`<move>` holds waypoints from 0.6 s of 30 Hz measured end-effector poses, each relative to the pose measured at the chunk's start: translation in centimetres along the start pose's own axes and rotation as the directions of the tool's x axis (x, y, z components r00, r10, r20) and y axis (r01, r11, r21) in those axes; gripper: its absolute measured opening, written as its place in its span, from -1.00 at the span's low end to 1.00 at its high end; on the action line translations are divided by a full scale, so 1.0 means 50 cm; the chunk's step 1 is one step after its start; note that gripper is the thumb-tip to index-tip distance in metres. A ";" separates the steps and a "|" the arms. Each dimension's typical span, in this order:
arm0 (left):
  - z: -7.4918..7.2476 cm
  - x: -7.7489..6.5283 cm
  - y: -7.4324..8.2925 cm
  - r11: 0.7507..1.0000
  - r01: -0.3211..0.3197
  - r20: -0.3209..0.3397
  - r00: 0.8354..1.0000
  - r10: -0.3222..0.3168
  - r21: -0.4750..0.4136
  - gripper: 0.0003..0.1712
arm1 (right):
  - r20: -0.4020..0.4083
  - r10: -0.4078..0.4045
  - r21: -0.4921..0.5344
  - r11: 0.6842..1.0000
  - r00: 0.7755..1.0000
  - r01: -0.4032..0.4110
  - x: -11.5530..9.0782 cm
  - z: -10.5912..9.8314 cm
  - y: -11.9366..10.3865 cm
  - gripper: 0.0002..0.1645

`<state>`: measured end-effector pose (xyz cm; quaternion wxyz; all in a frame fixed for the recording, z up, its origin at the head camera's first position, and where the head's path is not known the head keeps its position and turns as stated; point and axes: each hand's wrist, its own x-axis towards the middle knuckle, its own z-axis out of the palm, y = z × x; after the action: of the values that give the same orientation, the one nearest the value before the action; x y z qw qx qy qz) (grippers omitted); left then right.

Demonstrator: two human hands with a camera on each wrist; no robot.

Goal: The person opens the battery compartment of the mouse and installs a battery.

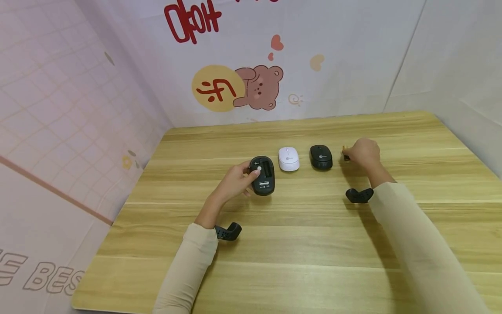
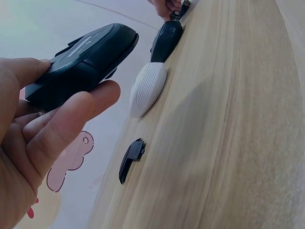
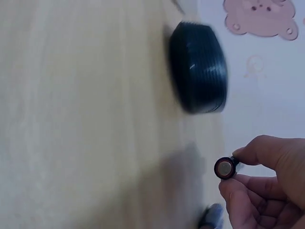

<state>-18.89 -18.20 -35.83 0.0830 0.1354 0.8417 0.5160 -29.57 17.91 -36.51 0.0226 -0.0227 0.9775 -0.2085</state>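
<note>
My left hand (image 1: 234, 183) grips a black computer mouse (image 1: 262, 183), underside up, its long battery slot uncovered. The thumb lies on the underside, and fingers support it from beneath. With thumb and fingertips, my right hand (image 3: 271, 181) pinches a small cylindrical battery (image 3: 224, 168), one round metal end facing the right wrist camera. A second battery-like cylinder (image 3: 212, 216), blurred, lies close below that hand. On the table in the left wrist view sits a black, thin curved cover (image 2: 131, 157), which the head view does not clearly show.
A white mouse (image 1: 289, 159) and another black mouse (image 1: 321, 157) stand upright side by side between the hands. The wooden table (image 1: 282, 253) meets a printed backdrop (image 1: 333, 96) at its far edge. A black wrist-camera mount (image 1: 228, 232) hangs at the left cuff.
</note>
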 end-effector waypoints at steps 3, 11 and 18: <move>0.002 -0.008 0.018 1.000 0.001 0.010 1.000 -0.001 0.008 -0.49 | -0.012 -0.012 0.013 1.000 1.000 0.012 -0.001 -0.003 -0.008 -0.39; 0.009 -0.002 0.006 1.000 -0.008 -0.006 1.000 0.008 0.017 -0.49 | 0.035 -0.058 0.100 0.994 0.998 0.055 -0.016 -0.015 -0.054 -0.42; 0.012 0.010 -0.010 1.000 -0.011 -0.012 1.000 0.011 0.004 -0.52 | 0.041 -0.125 0.190 0.975 0.991 0.115 -0.037 -0.016 -0.112 -0.55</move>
<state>-19.26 -17.74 -36.57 0.0747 0.1372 0.8426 0.5154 -27.59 13.21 -33.40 0.0378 -0.0850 0.9495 -0.2998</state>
